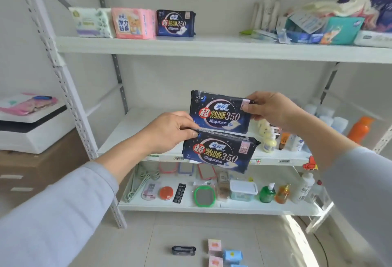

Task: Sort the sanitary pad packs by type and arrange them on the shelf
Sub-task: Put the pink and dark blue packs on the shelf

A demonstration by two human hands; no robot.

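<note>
Two dark navy pad packs are held up in front of the middle shelf. My left hand [169, 131] pinches the upper left corner of the lower navy pack [220, 153]. My right hand [273, 110] pinches the upper right corner of the upper navy pack [219, 114]. On the top shelf [191, 47], at its left, stand a white-green pack [92, 22], a pink pack [133, 23] and another navy pack [176, 23] in a row. Several small packs lie on the floor: a dark one [183, 250], pink ones [214, 245] and a blue one [232, 256].
A heap of mixed packs and boxes [331, 24] fills the top shelf's right end. Bottles [269, 137] and an orange bottle [359, 129] stand on the middle shelf. The bottom shelf holds a green mirror [204, 196], a box and soap bottles. A white unit [31, 126] stands left.
</note>
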